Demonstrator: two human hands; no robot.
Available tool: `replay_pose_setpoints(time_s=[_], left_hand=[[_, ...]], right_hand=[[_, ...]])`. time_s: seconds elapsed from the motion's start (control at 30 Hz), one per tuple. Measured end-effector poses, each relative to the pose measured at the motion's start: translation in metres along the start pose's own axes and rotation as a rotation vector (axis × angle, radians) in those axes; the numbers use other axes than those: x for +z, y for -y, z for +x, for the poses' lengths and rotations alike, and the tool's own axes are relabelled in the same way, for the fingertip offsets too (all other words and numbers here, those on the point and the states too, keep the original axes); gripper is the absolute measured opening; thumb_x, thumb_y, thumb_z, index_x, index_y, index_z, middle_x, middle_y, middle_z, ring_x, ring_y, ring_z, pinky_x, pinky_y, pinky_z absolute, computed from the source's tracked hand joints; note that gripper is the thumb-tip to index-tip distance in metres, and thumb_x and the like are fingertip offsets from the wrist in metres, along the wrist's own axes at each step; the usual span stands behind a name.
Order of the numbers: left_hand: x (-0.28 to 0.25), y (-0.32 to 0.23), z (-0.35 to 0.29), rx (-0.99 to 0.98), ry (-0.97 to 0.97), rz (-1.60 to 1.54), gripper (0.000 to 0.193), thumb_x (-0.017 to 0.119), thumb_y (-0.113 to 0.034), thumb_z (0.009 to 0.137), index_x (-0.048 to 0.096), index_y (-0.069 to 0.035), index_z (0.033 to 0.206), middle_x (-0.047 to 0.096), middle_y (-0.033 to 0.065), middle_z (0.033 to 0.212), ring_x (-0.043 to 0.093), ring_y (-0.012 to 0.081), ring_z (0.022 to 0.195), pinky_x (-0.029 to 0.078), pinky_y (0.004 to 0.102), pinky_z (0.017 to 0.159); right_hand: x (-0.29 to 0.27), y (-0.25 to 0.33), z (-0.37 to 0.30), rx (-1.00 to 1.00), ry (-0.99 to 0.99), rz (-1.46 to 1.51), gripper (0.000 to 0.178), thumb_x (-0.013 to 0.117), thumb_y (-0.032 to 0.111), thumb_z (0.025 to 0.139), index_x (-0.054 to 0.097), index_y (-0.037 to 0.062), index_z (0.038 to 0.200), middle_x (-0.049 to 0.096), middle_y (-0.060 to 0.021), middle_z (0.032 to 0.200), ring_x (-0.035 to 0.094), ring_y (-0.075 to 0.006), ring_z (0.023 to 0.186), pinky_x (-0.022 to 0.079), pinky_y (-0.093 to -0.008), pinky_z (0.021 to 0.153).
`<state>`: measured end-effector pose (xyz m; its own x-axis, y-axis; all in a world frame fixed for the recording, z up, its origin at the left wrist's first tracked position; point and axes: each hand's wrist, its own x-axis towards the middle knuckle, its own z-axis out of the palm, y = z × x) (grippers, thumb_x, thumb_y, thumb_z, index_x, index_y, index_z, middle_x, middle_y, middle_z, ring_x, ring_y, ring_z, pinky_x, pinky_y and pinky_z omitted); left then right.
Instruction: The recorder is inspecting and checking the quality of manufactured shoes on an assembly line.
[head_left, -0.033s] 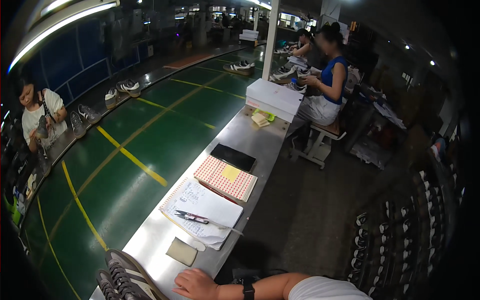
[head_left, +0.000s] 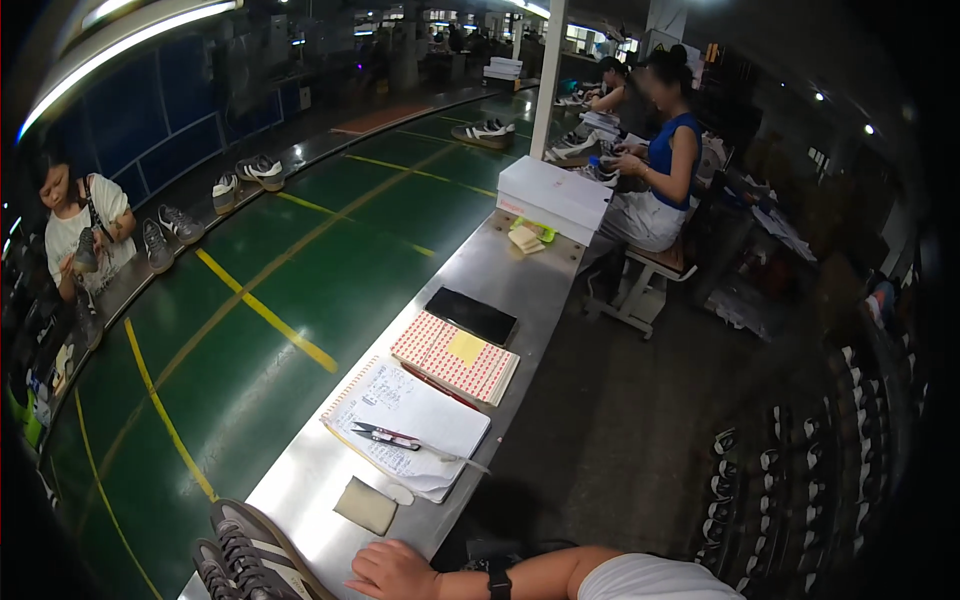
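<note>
On the metal bench [head_left: 545,292], grey sneakers [head_left: 252,552], pale stripes, dark laces, right fingers [head_left: 369,569] loosely bent, empty, left fingers unseen

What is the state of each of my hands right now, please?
Left hand: not in view, cannot be told.
Right hand: on the metal bench, fingers bent, nothing visibly held; palm hidden, so open or closed cannot be told.

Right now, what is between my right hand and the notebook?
The head view shows a beige pad and a white piece between the right hand and the notebook.
</note>
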<state>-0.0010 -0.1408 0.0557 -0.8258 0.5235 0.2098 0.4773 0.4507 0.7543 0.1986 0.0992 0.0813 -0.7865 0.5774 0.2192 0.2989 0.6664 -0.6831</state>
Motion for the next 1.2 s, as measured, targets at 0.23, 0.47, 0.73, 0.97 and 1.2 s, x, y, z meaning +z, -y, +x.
replay_pose_setpoints(time_s=[0.23,0.47,0.73,0.97,1.2], left_hand=[[0.001,-0.016,0.002,0.015,-0.065,0.188,0.041,0.06,-0.031,0.082,0.057,0.003,0.105,0.06,0.0187,0.092,0.057,0.0368,0.083,0.047,0.0402,0.072],[0.01,-0.034,-0.002,0.037,-0.14,0.343,0.042,0.062,-0.031,0.08,0.058,0.003,0.105,0.061,0.0188,0.091,0.057,0.0363,0.083,0.047,0.04,0.071],[-0.006,-0.047,-0.016,0.036,-0.189,0.565,0.043,0.065,-0.031,0.077,0.058,0.002,0.105,0.061,0.0188,0.091,0.058,0.0358,0.082,0.048,0.0397,0.071],[-0.024,-0.047,-0.022,0.151,-0.125,0.771,0.044,0.068,-0.031,0.07,0.058,-0.002,0.102,0.062,0.0184,0.089,0.057,0.0379,0.083,0.046,0.0442,0.073],[-0.029,-0.011,-0.032,0.33,-0.222,0.675,0.041,0.071,-0.026,0.068,0.061,-0.002,0.099,0.062,0.0148,0.091,0.059,0.034,0.087,0.048,0.044,0.078]], right_hand=[[-0.007,0.005,-0.004,-0.165,-0.081,0.039,0.014,0.061,0.024,0.077,0.062,0.0101,0.079,0.057,-0.006,0.084,0.053,-0.0237,0.083,0.04,-0.0419,0.078],[0.0,-0.009,-0.011,-0.288,-0.079,0.051,0.029,0.059,0.021,0.076,0.062,0.0038,0.098,0.06,-0.0118,0.103,0.054,-0.0272,0.096,0.04,-0.0449,0.082],[-0.014,-0.011,-0.002,-0.3,0.064,0.203,0.027,0.059,0.022,0.075,0.06,0.0038,0.095,0.058,-0.0133,0.094,0.053,-0.03,0.09,0.041,-0.0443,0.08],[-0.026,-0.009,0.001,-0.34,0.024,0.194,0.026,0.063,0.019,0.071,0.059,0.0069,0.093,0.056,-0.0122,0.088,0.053,-0.0303,0.085,0.04,-0.0431,0.076],[-0.02,-0.001,0.001,-0.205,0.073,0.228,0.032,0.062,0.025,0.078,0.058,0.0055,0.104,0.058,-0.0146,0.097,0.053,-0.0327,0.094,0.04,-0.0434,0.084]])
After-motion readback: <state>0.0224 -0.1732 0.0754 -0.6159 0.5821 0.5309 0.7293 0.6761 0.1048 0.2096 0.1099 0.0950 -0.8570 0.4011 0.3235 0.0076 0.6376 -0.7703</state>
